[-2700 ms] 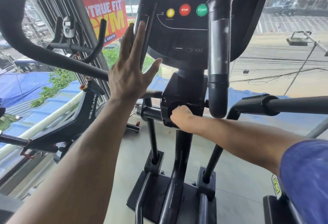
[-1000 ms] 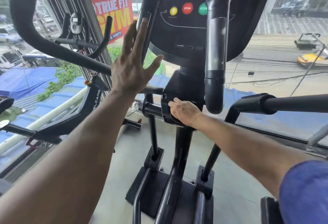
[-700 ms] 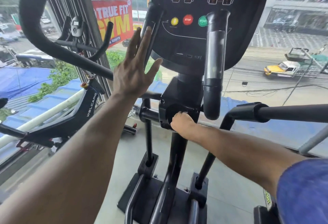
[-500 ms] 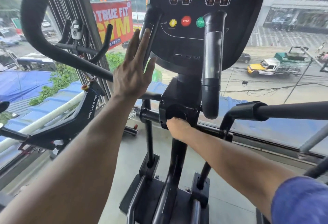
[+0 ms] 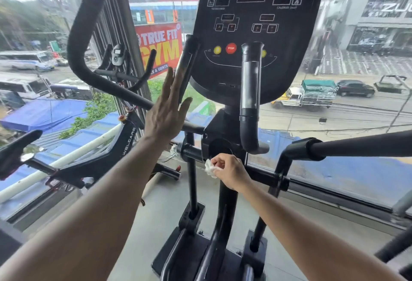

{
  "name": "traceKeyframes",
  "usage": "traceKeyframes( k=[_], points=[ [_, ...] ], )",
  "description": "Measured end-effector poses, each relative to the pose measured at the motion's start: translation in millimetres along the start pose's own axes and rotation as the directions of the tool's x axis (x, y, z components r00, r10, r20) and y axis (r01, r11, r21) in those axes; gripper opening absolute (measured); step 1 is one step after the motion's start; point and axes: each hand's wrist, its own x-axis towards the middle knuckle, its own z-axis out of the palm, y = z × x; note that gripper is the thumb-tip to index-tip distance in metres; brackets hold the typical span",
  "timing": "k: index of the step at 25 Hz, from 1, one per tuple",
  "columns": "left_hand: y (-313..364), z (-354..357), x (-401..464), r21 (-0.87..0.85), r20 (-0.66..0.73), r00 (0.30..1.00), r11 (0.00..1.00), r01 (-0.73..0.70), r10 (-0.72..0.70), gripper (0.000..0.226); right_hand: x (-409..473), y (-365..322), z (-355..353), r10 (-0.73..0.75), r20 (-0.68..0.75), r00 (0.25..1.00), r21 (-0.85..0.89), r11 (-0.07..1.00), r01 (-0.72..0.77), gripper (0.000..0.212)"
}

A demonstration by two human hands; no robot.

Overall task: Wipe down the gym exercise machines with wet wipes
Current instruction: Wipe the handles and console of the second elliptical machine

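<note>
**Ana:** In the head view, what does the right hand (image 5: 231,172) hold?

**Ben:** A white wipe (image 5: 209,168), all bunched up. The fingers are curled round it and pinch it tight. The wipe pokes out on the left side of the hand.

**Ana:** Where is the wipe on the machine?

**Ben:** Just under the round black hub (image 5: 219,148), where the post (image 5: 227,202) goes down to the floor. It looks like it touches the lower edge of the hub, or is just beside it — hard to be sure.

**Ana:** And the left hand (image 5: 166,114)?

**Ben:** It is up high, flat and open. The fingers are straight and close together, the thumb sticks out. It holds nothing. It is in front of the thin left bar (image 5: 188,66), next to the screen (image 5: 256,31). Whether it touches the bar cannot be told.

**Ana:** Which hand is nearer the wiping spot?

**Ben:** The right one, by a lot. The left is well above it.

**Ana:** Which way would the wipe go next?

**Ben:** Just a guess. The hub is up and a bit left of the fingers. The post runs straight up and down below them. The cross bar (image 5: 260,174) runs sideways to the right — so each one needs a rub along its own line.
</note>
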Motion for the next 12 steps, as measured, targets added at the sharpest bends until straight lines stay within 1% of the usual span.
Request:
traceKeyframes(
  k=[2, 4, 6, 7, 9, 12],
  points=[
    [-6, 3, -48, 0.002, -0.003, 0.998, 0.998, 0.069, -0.069, 0.071, -12, -1, 0, -0.032, 0.008, 0.999, -0.019, 0.999, 0.032, 0.019],
    [-11, 6, -102, 0.000, 0.014, 0.981, 0.981, 0.192, -0.192, 0.073, -21, -2, 0, -0.053, 0.032, 0.998, -0.012, 0.999, 0.053, 0.025],
    [-14, 7, -154, 0.020, 0.048, 0.943, 0.944, 0.330, -0.330, 0.075, -33, -2, 2, -0.042, 0.101, 0.994, 0.083, 0.996, 0.033, 0.022],
    [-14, 7, -179, 0.029, 0.070, 0.925, 0.928, 0.372, -0.374, 0.076, -39, 0, 4, -0.043, 0.144, 0.989, 0.113, 0.993, 0.027, 0.019],
    [-8, 10, -227, 0.066, 0.090, 0.886, 0.890, 0.451, -0.455, 0.077, -51, 9, 10, -0.090, 0.213, 0.973, 0.120, 0.991, 0.065, 0.016],
    [16, 8, -293, 0.129, 0.085, 0.793, 0.796, 0.592, -0.604, 0.073, -72, 21, 26, -0.149, 0.327, 0.933, 0.134, 0.985, 0.110, 0.017]
  ],
)
